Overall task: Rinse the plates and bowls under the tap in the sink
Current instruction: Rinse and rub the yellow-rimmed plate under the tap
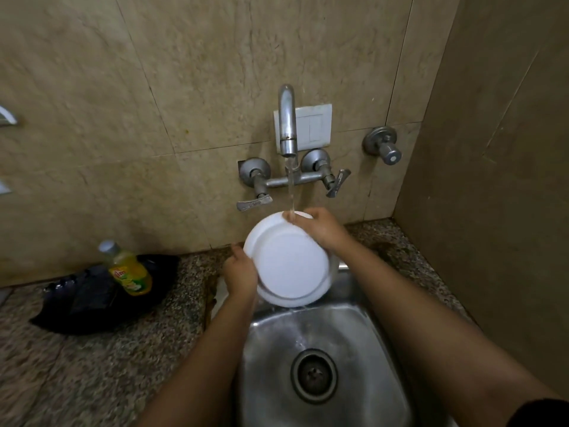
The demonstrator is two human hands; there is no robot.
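A white plate (291, 263) is held tilted over the back of the steel sink (363, 340), its underside facing me. My left hand (240, 274) grips its left rim. My right hand (320, 228) holds the upper right rim, fingers curled over the edge. Water runs from the chrome tap (288, 124) and strikes the plate's top edge by my right fingers. A thin stream drips off the plate's lower edge into the sink.
A yellow dish-soap bottle (129, 271) lies on a black bag (92, 298) on the granite counter (101, 365) to the left. Two tap levers (254, 204) (337, 183) and a wall valve (383, 146) stick out from the tiled wall. The sink drain (314, 375) is uncovered.
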